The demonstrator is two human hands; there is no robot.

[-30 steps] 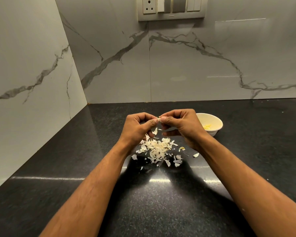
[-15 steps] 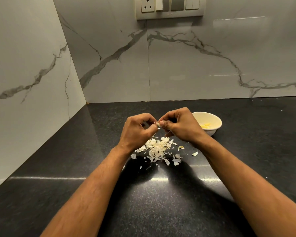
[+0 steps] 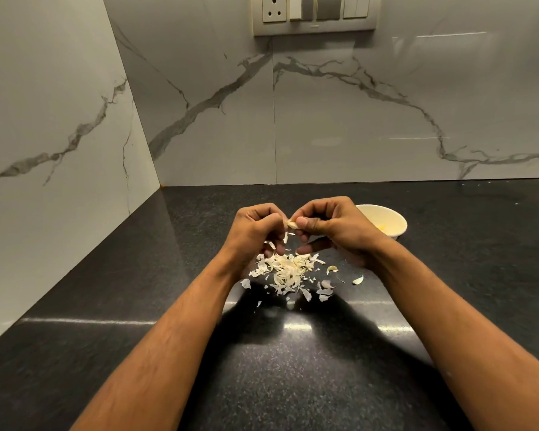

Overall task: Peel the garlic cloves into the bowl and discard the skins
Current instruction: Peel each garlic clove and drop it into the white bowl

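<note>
My left hand (image 3: 255,231) and my right hand (image 3: 333,225) meet above the black counter, and both pinch one small pale garlic clove (image 3: 292,224) between their fingertips. A strip of skin hangs from the clove toward my left hand. Under the hands lies a heap of white garlic skins (image 3: 288,270). A small white bowl (image 3: 395,219) stands just right of my right hand, partly hidden by it, with yellowish peeled garlic (image 3: 381,227) inside.
Loose bits of skin (image 3: 358,279) lie scattered right of the heap. The black speckled counter (image 3: 293,368) runs into a corner of marble walls at the left and back. A switch plate with a socket (image 3: 315,14) hangs on the back wall.
Both hands stayed together on the clove, shifting slightly as they work at the skin. The bowl and the heap of skins have not moved.
</note>
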